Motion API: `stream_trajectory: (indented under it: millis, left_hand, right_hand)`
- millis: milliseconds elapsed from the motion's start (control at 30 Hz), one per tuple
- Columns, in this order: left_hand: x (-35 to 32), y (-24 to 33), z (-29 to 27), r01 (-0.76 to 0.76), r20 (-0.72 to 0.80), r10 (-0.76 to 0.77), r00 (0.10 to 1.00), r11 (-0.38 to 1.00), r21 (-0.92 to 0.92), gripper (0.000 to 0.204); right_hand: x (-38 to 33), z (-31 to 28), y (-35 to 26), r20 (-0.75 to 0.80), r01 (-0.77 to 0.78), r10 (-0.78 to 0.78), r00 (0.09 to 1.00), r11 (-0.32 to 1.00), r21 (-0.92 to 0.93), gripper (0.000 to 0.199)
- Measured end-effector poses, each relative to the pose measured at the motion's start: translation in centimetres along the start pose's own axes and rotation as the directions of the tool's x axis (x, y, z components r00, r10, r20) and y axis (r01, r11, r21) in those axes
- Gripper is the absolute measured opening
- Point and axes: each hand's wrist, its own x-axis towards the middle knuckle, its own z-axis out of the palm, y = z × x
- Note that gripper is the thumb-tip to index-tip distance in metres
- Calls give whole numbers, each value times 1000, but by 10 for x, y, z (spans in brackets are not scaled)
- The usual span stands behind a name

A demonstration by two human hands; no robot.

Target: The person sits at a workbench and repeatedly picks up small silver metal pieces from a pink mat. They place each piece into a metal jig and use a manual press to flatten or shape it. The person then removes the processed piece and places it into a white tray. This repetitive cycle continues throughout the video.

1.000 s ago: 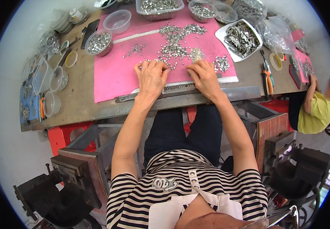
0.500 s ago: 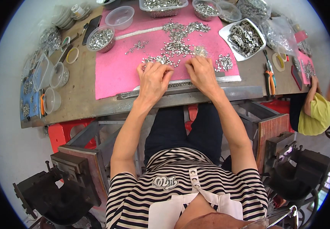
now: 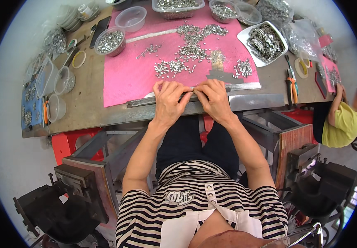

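My left hand [image 3: 169,101] and my right hand [image 3: 213,98] rest side by side at the near edge of a pink mat [image 3: 133,74]. Their fingertips meet and pinch a small silver metal piece [image 3: 192,88] between them, just above a long metal rail [image 3: 145,101] that lies along the mat's front. Loose small silver parts [image 3: 186,49] are scattered over the middle of the mat, beyond both hands. A short dark strip [image 3: 222,76] with parts lined on it lies just past my right hand.
Round bowls of silver parts [image 3: 109,41] and a white tray of parts [image 3: 265,41] ring the mat. Orange-handled pliers [image 3: 291,84] lie at right. Clear containers [image 3: 60,80] stand at left. Another person in a yellow top [image 3: 341,124] sits at far right. Dark metal presses [image 3: 63,202] stand below.
Both hands have drawn back from the scattered parts toward the near edge of the mat and come together, fingertips now pinching a small piece over the rail.
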Motion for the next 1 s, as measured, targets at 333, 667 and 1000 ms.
stream_trajectory:
  millis: [333,667,1000]
  left_hand:
    - [52,-31,14,-6,10,3,1000,942,334,12]
    - [56,-32,9,-19,39,11,999,975,219,9]
    - [5,-9,-18,17,76,-14,997,999,-35,11]
  right_hand:
    - [49,13,44,-1,-13,13,1000,984,-179,15]
    - [53,6,36,77,-1,11,997,991,-134,10]
    - [14,-4,-5,118,48,-52,992,998,37,12]
